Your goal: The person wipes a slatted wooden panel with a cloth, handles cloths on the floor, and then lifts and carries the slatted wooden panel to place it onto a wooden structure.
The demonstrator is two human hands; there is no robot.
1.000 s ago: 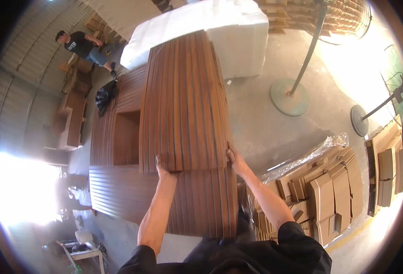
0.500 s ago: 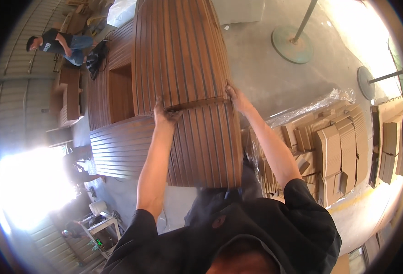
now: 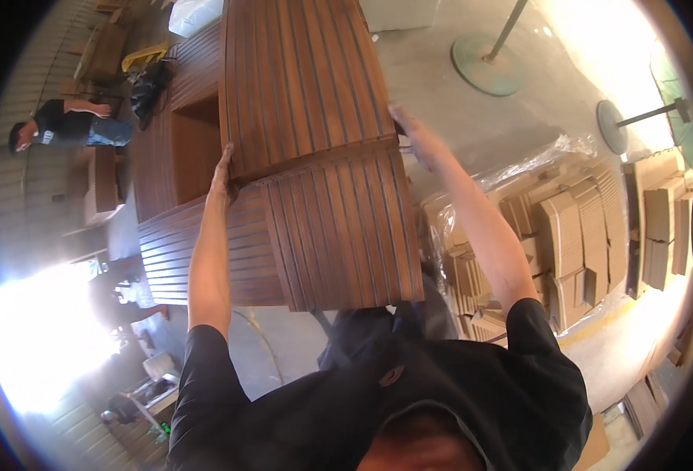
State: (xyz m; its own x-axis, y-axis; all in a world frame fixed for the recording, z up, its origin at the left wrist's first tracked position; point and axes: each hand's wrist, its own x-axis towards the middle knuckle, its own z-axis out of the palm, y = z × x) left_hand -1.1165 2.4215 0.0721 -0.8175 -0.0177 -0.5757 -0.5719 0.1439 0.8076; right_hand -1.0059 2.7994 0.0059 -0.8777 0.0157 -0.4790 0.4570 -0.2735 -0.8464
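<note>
You are gripping the panel point(image 3: 303, 78), left hand point(image 3: 222, 177) and right hand point(image 3: 409, 133) flanking its near end; its length is running straight away from you.

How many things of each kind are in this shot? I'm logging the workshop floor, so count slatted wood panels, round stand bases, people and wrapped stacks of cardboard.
Slatted wood panels: 4: one gripped by the left hand and right hand, top panel; lower panel; two behind
Round stand bases: 2
People: 2; co-worker
Wrapped cardboard stacks: 1
Total: 9
</note>
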